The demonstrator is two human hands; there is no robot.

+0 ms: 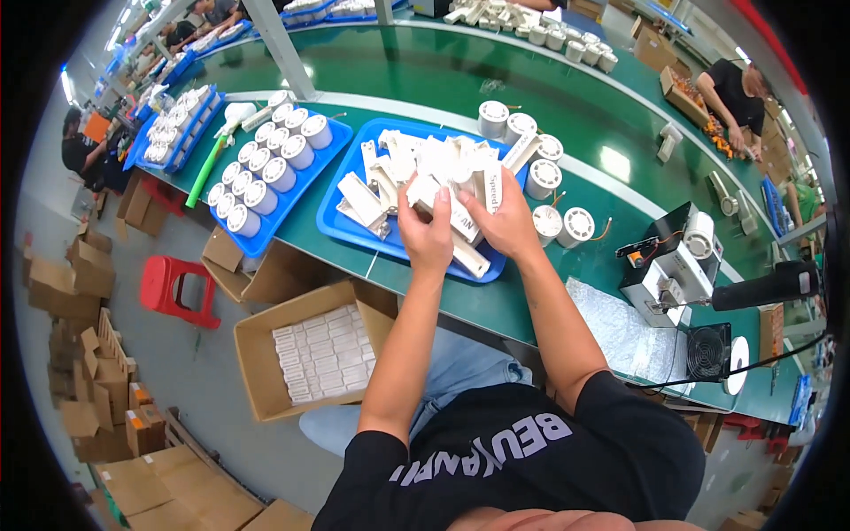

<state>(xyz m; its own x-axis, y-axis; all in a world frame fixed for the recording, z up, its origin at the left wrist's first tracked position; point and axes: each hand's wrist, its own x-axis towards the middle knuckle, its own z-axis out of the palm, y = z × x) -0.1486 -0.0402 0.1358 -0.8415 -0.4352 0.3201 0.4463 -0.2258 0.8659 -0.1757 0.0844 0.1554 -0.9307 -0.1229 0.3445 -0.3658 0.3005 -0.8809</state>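
Both hands are over a blue tray heaped with white plastic handle pieces. My left hand is closed round white pieces at the tray's middle, its thumb raised along them. On the other side, my right hand grips a white handle piece with dark print, thumb pointing inward. Between the hands, bright glare washes out part of the pieces, so I cannot tell how many are held. A long white piece lies below the hands at the tray's near edge.
Round white motor units fill a blue tray on the left; more stand right of my hands. A green tool lies at the left. A bench machine and bubble wrap are right. An open carton holds white packs below. A co-worker sits across.
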